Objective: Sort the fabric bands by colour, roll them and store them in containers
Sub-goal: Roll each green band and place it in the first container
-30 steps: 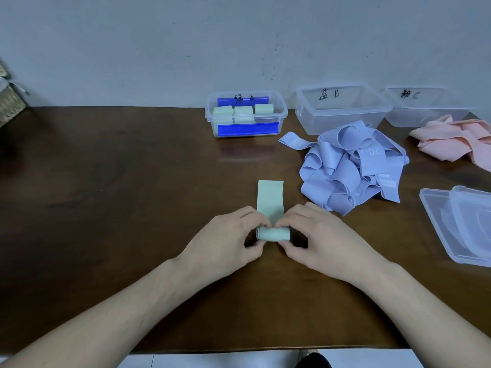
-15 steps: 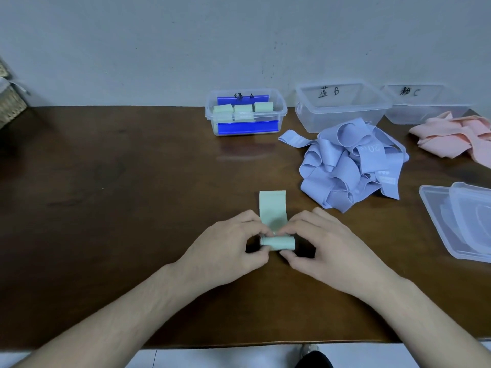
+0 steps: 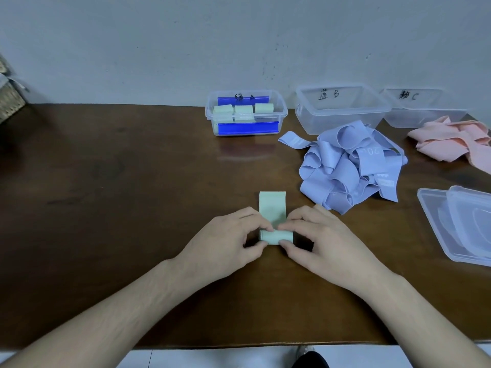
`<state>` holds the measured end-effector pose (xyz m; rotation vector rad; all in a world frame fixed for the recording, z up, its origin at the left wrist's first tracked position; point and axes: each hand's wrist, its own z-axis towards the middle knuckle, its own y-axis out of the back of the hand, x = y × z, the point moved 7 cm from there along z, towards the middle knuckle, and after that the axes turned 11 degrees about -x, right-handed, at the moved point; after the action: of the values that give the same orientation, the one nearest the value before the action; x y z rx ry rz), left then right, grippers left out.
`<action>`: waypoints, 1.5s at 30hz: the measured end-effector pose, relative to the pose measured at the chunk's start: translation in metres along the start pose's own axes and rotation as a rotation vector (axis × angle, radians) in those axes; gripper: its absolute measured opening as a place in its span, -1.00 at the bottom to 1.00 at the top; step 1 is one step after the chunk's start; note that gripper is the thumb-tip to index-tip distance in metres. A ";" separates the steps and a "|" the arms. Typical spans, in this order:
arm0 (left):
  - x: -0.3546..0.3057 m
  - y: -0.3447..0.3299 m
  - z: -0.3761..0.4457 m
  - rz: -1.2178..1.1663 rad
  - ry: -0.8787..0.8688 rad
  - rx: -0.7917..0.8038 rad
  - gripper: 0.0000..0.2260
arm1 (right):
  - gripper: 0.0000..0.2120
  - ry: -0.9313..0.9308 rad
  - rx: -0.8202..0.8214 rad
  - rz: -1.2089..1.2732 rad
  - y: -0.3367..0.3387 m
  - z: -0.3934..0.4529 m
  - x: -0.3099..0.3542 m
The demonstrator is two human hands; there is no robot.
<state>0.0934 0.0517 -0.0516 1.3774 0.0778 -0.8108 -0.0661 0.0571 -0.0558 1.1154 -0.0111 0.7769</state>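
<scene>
Dark brown wood of the table (image 3: pixel 106 235) runs from its near edge at 6 o'clock, and at the centre the left hand (image 3: pixel 225 245) and right hand (image 3: pixel 321 243) both pinch a pale green band (image 3: pixel 273 221), its rolled end held between thumbs and fingertips, its flat tail pointing to 12 o'clock. From 7 to 10 o'clock the tabletop lies bare, while clear lids (image 3: pixel 462 224) overhang the right edge at 3 o'clock. Farther off, a lilac band pile (image 3: pixel 350 168) sits at 1 o'clock, pink bands (image 3: pixel 451 139) at 2 o'clock, and against the wall stand container A (image 3: pixel 247 112) holding green rolls, container B (image 3: pixel 340 110) and container C (image 3: pixel 422 110).
</scene>
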 end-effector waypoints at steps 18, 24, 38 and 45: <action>0.009 -0.003 0.011 0.009 -0.042 0.007 -0.75 | -0.70 -0.065 0.003 0.046 -0.005 0.009 -0.008; 0.013 -0.002 0.022 -0.024 0.005 0.026 -0.77 | -0.71 -0.021 0.011 0.001 -0.004 0.012 -0.006; 0.018 -0.003 0.028 -0.009 -0.021 -0.059 -0.78 | -0.64 -0.101 0.032 0.058 -0.012 0.023 -0.022; 0.024 -0.004 0.033 -0.022 0.007 -0.063 -0.78 | -0.70 -0.052 -0.019 -0.001 -0.008 0.026 -0.019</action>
<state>0.0951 0.0112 -0.0592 1.3218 0.1235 -0.8149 -0.0663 0.0242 -0.0570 1.1168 -0.0614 0.7459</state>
